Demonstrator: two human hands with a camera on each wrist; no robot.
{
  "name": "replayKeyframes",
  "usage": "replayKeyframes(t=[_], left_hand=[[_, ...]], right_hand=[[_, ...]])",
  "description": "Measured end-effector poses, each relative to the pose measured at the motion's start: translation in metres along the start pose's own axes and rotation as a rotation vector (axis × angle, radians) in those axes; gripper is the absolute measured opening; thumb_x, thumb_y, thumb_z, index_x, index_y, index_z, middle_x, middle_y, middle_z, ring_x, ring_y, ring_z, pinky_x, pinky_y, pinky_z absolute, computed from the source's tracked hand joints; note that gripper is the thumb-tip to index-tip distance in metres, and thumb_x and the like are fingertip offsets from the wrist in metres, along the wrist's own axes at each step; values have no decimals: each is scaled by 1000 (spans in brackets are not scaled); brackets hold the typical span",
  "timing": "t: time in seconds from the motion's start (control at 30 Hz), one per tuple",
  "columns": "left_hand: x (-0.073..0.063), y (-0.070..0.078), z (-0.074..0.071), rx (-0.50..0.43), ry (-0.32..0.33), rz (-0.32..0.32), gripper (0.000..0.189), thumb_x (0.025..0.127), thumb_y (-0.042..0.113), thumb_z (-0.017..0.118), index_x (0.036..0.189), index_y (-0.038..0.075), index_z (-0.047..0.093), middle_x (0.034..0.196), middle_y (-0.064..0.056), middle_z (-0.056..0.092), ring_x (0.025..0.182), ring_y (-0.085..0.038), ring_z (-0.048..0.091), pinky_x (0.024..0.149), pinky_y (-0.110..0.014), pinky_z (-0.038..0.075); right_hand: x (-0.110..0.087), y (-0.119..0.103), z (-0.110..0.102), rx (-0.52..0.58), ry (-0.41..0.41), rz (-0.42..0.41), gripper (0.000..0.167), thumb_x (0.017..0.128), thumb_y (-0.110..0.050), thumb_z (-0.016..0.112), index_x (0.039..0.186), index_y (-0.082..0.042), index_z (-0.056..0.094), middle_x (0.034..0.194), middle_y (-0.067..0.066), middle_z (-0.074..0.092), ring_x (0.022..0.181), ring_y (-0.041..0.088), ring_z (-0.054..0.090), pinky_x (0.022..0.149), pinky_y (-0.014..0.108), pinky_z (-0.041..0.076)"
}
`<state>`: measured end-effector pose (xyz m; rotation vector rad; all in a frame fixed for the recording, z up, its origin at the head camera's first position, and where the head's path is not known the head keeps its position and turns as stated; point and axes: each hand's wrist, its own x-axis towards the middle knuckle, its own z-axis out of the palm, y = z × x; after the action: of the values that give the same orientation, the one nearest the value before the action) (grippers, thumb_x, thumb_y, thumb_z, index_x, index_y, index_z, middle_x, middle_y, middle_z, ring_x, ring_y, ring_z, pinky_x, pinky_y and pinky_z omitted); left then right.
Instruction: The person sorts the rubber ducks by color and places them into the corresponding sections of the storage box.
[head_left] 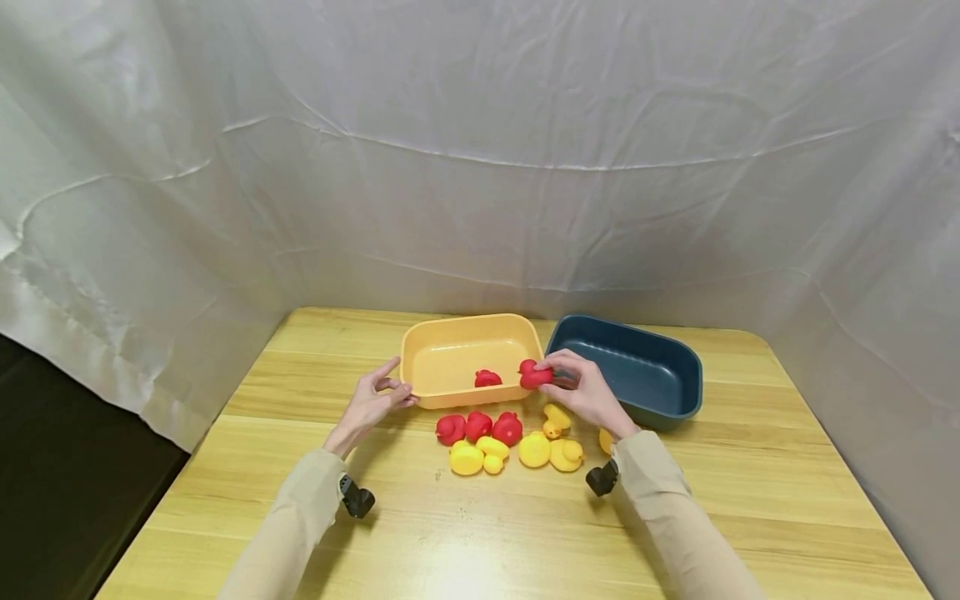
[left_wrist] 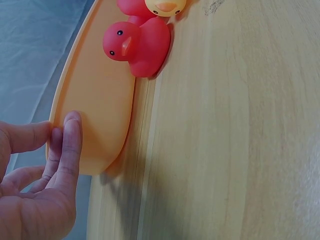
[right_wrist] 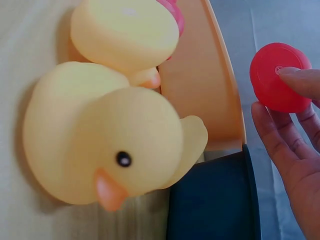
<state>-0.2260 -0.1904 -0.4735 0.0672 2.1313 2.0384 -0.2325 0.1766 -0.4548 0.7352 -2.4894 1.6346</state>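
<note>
My right hand (head_left: 590, 393) pinches a red rubber duck (head_left: 534, 377) above the right front corner of the orange bin (head_left: 457, 398); in the right wrist view the thumb presses the underside of that duck (right_wrist: 272, 92). My left hand (head_left: 371, 406) holds the bin's left end, its thumb at the rim (left_wrist: 62, 82) and fingers against the outer wall. Another red duck (head_left: 487, 379) lies inside the bin. Just in front of it stand three red ducks (head_left: 478, 426), with several yellow ducks (head_left: 535, 449) nearer to me and to the right.
A dark blue bin (head_left: 677, 415) stands right of the orange one, close beside it. One yellow duck (head_left: 605, 441) is partly hidden by the right wrist. A pale curtain (head_left: 480, 208) hangs behind the wooden table (head_left: 420, 542).
</note>
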Motion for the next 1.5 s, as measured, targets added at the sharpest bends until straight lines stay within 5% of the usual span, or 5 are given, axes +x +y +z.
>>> replayKeyframes(t=[0.23,1.5], left_hand=[[-2,1,-1,13,3,3,71,98,-3,57,158,-2,19,96,-10,69,85,-15,76,85,-24,62],[0,-1,-1,13,10,-14,71,98,-3,57,159,-1,20,98,-12,68,83,-13,75,86,-26,62]], right_hand=[[11,-1,1,-38,-8,36,29,86,2,76,114,0,71,116,21,64,105,37,66,96,50,57],[33,7,6,-100,42,27,31,86,4,74,116,6,69,114,22,65,102,38,64,95,54,58]])
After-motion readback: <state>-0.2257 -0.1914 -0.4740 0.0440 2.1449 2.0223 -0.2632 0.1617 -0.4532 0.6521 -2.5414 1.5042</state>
